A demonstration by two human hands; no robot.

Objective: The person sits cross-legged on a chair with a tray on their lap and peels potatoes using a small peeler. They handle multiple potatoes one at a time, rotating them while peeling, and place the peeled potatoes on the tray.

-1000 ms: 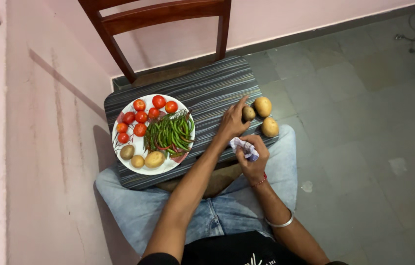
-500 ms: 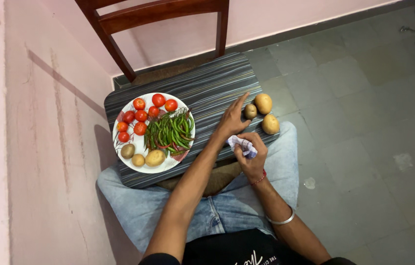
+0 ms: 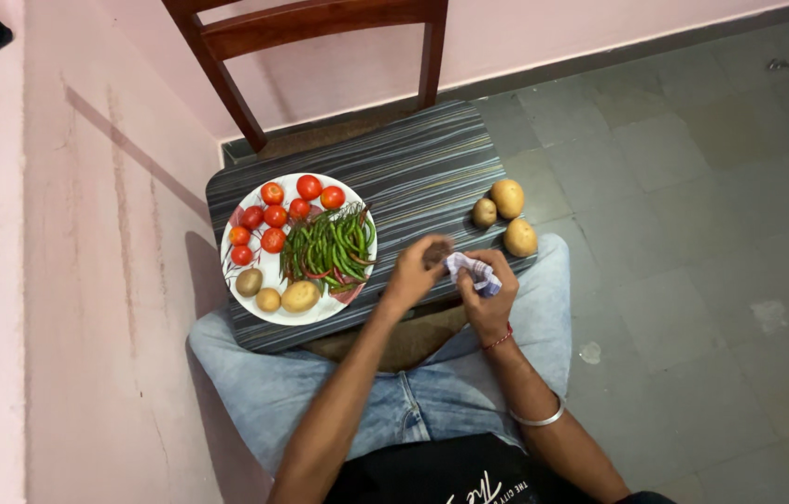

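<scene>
The potato [image 3: 435,252] sits in the left hand [image 3: 413,275], whose fingers are curled close around it, so I see only a small brownish part of it, just over the near edge of the striped board [image 3: 432,168]. Right beside it, my right hand [image 3: 488,299] is closed on a crumpled white and blue cloth [image 3: 472,271], and the cloth is touching or almost touching the potato; I cannot tell which. Both hands are above my knees in light blue jeans [image 3: 320,392]. A little further, three more potatoes [image 3: 504,217] lie together at the right edge of the board. On the left part of the board stands a white plate [image 3: 264,280] with red tomatoes [image 3: 275,217], green beans [image 3: 329,245] and three small potatoes. Behind the board is a wooden chair [image 3: 320,19] near the pink wall [image 3: 114,280].
</scene>
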